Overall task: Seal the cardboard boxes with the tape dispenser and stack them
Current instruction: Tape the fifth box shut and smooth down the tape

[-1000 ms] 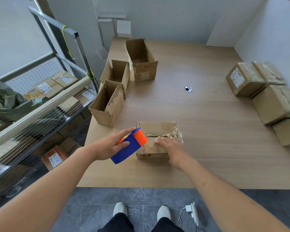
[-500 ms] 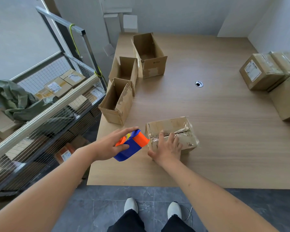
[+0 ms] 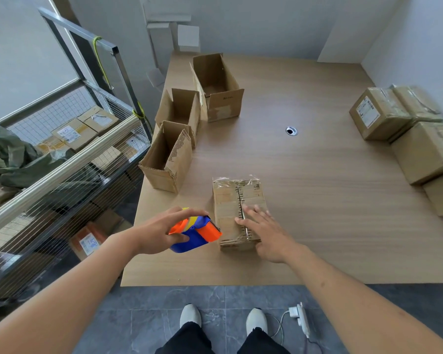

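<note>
A small closed cardboard box (image 3: 230,200) lies near the table's front edge, its long side pointing away from me, with a seam running down its top. My right hand (image 3: 264,228) rests flat on the near end of that box, fingers spread. My left hand (image 3: 161,231) grips a blue and orange tape dispenser (image 3: 197,232) just left of the box, its toothed edge close to the box's near left corner.
Three open cardboard boxes (image 3: 168,157) (image 3: 182,113) (image 3: 216,85) stand in a row along the table's left side. Several sealed boxes (image 3: 379,116) sit at the right edge. A wire cart (image 3: 62,169) with parcels stands left of the wooden table (image 3: 317,200).
The box has turned from lying crosswise to lengthwise under my right hand. My left hand with the dispenser stayed beside its left end.
</note>
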`<action>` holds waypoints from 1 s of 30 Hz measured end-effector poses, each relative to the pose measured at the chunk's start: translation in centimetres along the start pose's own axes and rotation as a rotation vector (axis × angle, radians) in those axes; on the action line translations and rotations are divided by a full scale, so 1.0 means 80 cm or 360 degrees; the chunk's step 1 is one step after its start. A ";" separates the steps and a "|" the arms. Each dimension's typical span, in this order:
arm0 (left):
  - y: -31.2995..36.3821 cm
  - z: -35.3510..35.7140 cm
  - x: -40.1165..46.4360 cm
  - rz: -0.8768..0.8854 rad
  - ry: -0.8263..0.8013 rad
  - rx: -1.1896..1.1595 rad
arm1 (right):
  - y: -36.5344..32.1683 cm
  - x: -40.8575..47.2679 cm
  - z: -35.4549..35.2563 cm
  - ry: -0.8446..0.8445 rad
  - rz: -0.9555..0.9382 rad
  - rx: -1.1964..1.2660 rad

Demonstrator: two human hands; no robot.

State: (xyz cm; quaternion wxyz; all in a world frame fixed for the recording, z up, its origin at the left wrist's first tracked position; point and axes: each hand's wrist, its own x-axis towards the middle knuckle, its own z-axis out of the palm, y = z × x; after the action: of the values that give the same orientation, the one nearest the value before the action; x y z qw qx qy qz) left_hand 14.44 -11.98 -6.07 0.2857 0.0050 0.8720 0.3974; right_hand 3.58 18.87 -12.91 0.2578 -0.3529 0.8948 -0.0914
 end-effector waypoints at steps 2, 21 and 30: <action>0.005 0.003 0.001 0.0013 -0.0003 0.0011 | -0.009 0.002 -0.004 0.0258 -0.0010 0.0396; 0.053 0.031 -0.001 0.0041 -0.0090 0.0081 | -0.056 -0.019 -0.019 0.0135 0.0052 0.1897; 0.069 0.034 -0.008 0.0086 -0.0146 0.0087 | -0.062 -0.031 -0.030 0.0088 0.0138 0.1743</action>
State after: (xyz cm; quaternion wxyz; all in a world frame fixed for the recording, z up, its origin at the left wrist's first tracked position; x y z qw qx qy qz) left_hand 15.17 -6.49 -3.35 0.3142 0.0545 0.8682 0.3802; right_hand 6.78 16.88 -8.16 0.3838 -0.1273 0.7366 -0.5421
